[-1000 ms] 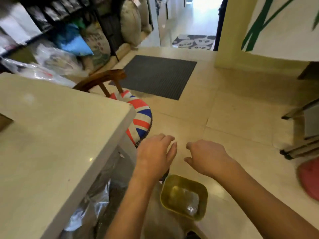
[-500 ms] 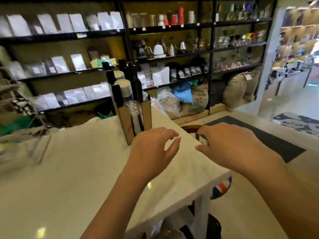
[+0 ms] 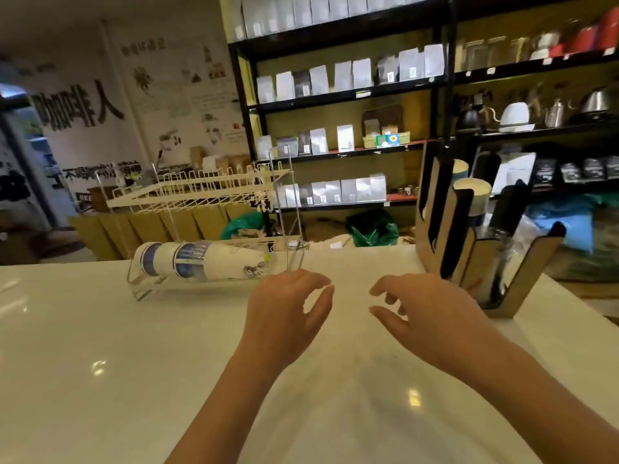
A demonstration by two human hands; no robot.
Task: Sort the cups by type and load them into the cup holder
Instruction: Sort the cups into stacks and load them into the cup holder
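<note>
White counter (image 3: 100, 329) runs across the shop, dark shelves (image 3: 351, 95) of pouches behind. At left a wire rack (image 3: 201, 195) holds a sleeve of paper cups (image 3: 201, 261) lying sideways. Left hand (image 3: 288, 316) and right hand (image 3: 432, 316) hover empty, fingers loosely curled apart. Right: the wooden cup holder (image 3: 445, 229), cup stacks upright inside.

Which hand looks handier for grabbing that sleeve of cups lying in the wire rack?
Probably the left hand: it hovers open, close to the near end of the sleeve of cups. The right hand, also empty, sits nearer the cup holder.
</note>
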